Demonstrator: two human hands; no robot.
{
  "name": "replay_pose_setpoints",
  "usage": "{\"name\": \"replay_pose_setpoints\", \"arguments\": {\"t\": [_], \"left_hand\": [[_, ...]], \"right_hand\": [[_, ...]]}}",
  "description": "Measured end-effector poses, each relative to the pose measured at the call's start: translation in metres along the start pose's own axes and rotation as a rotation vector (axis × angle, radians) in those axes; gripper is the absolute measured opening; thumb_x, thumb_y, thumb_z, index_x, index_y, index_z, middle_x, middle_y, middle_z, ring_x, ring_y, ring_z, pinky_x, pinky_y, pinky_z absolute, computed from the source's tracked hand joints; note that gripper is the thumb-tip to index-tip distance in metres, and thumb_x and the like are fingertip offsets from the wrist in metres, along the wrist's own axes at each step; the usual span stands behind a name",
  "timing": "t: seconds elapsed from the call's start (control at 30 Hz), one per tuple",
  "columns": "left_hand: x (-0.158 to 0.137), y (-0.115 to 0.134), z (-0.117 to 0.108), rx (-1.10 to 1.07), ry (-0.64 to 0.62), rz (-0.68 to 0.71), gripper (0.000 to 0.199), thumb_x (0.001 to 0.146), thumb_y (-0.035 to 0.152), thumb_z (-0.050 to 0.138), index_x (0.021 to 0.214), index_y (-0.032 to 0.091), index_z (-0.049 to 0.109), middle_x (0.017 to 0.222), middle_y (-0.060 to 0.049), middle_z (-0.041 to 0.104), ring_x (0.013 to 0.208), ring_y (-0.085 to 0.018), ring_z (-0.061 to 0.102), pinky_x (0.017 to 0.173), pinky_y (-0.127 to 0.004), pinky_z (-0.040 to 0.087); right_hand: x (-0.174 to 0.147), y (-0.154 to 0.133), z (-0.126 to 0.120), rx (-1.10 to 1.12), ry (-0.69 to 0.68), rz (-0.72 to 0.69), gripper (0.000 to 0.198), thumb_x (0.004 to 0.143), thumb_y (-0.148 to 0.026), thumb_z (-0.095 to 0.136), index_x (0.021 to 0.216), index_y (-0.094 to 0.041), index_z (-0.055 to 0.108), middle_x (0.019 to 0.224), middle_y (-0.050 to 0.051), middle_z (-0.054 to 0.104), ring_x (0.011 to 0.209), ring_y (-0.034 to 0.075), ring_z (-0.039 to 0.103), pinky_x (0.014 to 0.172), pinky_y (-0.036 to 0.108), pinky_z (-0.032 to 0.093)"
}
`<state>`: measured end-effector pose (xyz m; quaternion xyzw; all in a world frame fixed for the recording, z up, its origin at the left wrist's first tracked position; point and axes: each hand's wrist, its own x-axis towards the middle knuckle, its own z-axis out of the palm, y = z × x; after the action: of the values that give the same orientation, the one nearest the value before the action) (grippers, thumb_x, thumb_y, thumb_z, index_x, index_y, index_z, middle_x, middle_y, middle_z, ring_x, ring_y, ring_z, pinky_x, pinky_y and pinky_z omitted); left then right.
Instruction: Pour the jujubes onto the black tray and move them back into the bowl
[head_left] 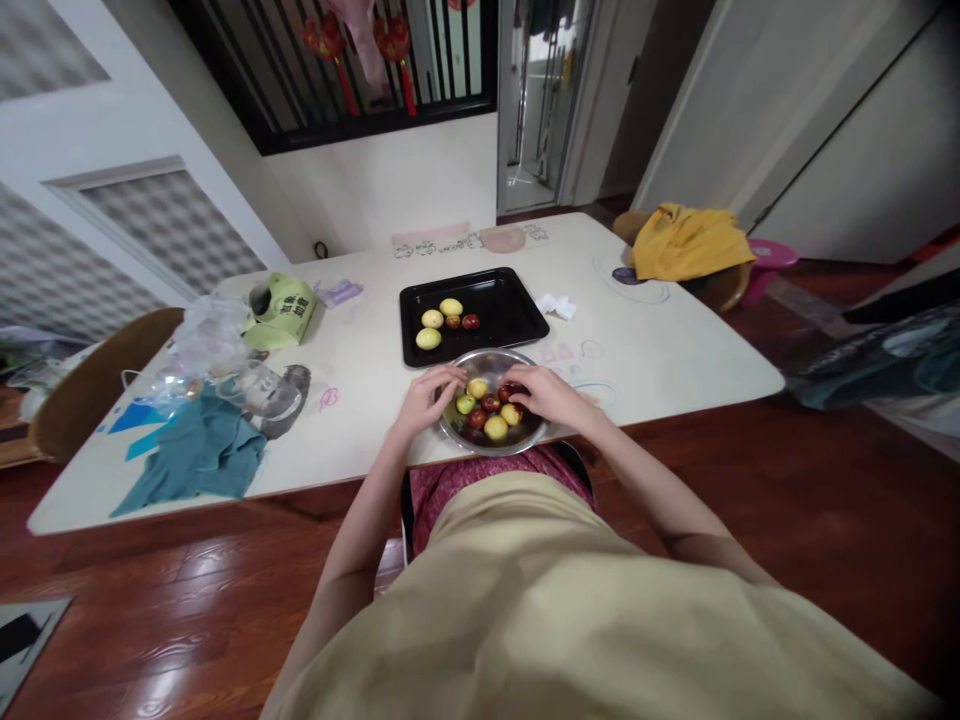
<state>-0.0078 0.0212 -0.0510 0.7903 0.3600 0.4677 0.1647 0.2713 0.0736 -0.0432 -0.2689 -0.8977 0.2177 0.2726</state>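
A round metal bowl (455, 437) sits at the table's near edge, with several yellow-green fruits (496, 428) and dark red fruits (477, 419) in it. My left hand (429, 398) is curled over the bowl's left rim, fingertips just inside; part of its grip is hidden. Over the right rim reaches my right hand (546, 393), its thumb and fingers closed on a dark red fruit among the others. Just beyond the bowl lies a black baking tray (504, 308). On the tray's left side are several fruits, some yellow-green (429, 339) and some small reddish ones (470, 321).
The white table (660, 350) bears a crumpled white tissue (556, 305) right of the tray. Leftward lie a green bag (283, 312), clear plastic bags (202, 340) and a teal cloth (199, 450). A yellow cloth (690, 243) drapes a chair at the far right.
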Motion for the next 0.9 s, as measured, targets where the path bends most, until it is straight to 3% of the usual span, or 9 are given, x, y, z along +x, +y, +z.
{"name": "replay_pose_setpoints", "arguments": {"t": [0.17, 0.33, 0.43, 0.53, 0.67, 0.8, 0.9], "left_hand": [[0.000, 0.002, -0.001, -0.004, 0.004, 0.002, 0.030, 0.111, 0.033, 0.056, 0.095, 0.018, 0.075, 0.109, -0.011, 0.082, 0.111, -0.024, 0.078, 0.116, -0.048, 0.056], [0.009, 0.000, -0.006, 0.031, 0.067, -0.054, 0.028, 0.110, 0.035, 0.057, 0.098, 0.019, 0.076, 0.110, -0.011, 0.082, 0.110, -0.024, 0.078, 0.104, -0.042, 0.061], [0.026, -0.008, -0.011, 0.111, 0.104, -0.066, 0.024, 0.110, 0.033, 0.057, 0.107, 0.019, 0.076, 0.115, -0.011, 0.081, 0.112, -0.023, 0.076, 0.104, -0.041, 0.061], [0.053, -0.023, -0.012, 0.215, 0.036, -0.025, 0.023, 0.110, 0.026, 0.055, 0.121, 0.019, 0.074, 0.126, -0.011, 0.078, 0.122, -0.024, 0.073, 0.113, -0.044, 0.058], [0.093, -0.055, -0.004, 0.372, -0.157, -0.037, 0.037, 0.105, 0.016, 0.056, 0.141, 0.019, 0.067, 0.147, -0.015, 0.068, 0.139, -0.027, 0.064, 0.122, -0.049, 0.051], [0.121, -0.085, 0.009, 0.517, -0.321, -0.134, 0.049, 0.096, 0.005, 0.061, 0.144, 0.018, 0.067, 0.151, -0.016, 0.063, 0.142, -0.030, 0.061, 0.124, -0.049, 0.049], [0.132, -0.095, 0.015, 0.604, -0.402, -0.209, 0.048, 0.095, 0.002, 0.061, 0.139, 0.016, 0.070, 0.149, -0.018, 0.064, 0.137, -0.031, 0.064, 0.121, -0.048, 0.052]], "right_hand": [[-0.011, 0.005, -0.004, 0.070, 0.209, -0.061, 0.012, 0.101, -0.022, 0.067, 0.105, -0.023, 0.079, 0.104, 0.009, 0.081, 0.097, 0.027, 0.076, 0.089, 0.042, 0.062], [-0.020, 0.018, -0.001, 0.136, 0.524, -0.121, 0.020, 0.105, -0.033, 0.065, 0.095, -0.025, 0.079, 0.097, 0.008, 0.081, 0.092, 0.025, 0.076, 0.087, 0.043, 0.063], [-0.021, 0.026, 0.006, 0.172, 0.654, -0.117, 0.029, 0.109, -0.036, 0.058, 0.092, -0.025, 0.079, 0.094, 0.008, 0.080, 0.093, 0.026, 0.076, 0.087, 0.045, 0.063], [-0.021, 0.031, 0.013, 0.206, 0.688, -0.096, 0.034, 0.111, -0.040, 0.053, 0.094, -0.025, 0.079, 0.099, 0.009, 0.080, 0.097, 0.026, 0.076, 0.089, 0.047, 0.062], [-0.021, 0.033, 0.019, 0.222, 0.653, -0.090, 0.040, 0.112, -0.045, 0.048, 0.096, -0.025, 0.079, 0.103, 0.010, 0.080, 0.102, 0.027, 0.075, 0.093, 0.049, 0.062], [-0.020, 0.036, 0.021, 0.214, 0.650, -0.089, 0.042, 0.113, -0.045, 0.046, 0.096, -0.025, 0.079, 0.102, 0.010, 0.080, 0.100, 0.027, 0.074, 0.091, 0.048, 0.062], [-0.020, 0.037, 0.021, 0.204, 0.648, -0.095, 0.044, 0.113, -0.046, 0.044, 0.095, -0.024, 0.079, 0.102, 0.010, 0.079, 0.099, 0.026, 0.074, 0.090, 0.048, 0.062]]}}
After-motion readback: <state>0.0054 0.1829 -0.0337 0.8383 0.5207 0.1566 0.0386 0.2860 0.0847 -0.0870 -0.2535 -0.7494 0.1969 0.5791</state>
